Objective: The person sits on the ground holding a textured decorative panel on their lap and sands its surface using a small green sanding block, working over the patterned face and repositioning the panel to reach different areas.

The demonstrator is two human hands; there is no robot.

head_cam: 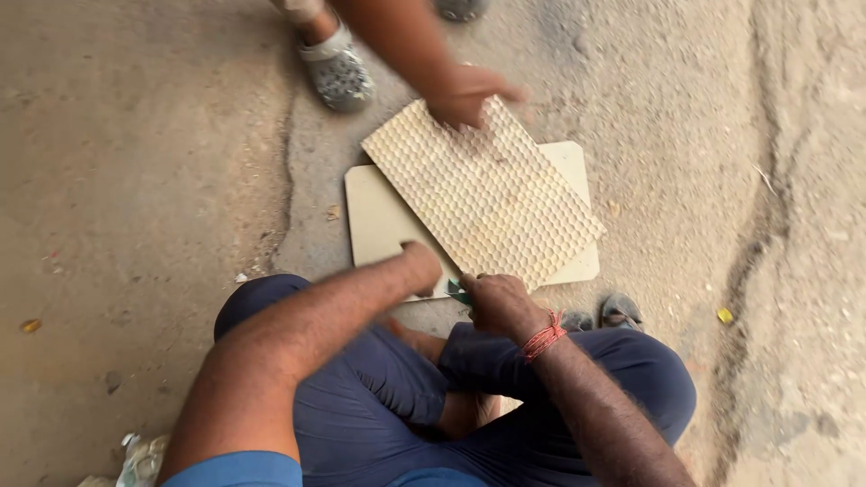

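Gritty concrete ground — both hands grip honeycomb-textured rectangular tile.

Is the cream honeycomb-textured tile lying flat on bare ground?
No, the cream honeycomb-textured tile lies across a plain beige square board on the ground.

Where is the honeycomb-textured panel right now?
Head view, centre: the textured panel lies askew on a plain board on the ground, another person's hand on its far corner.
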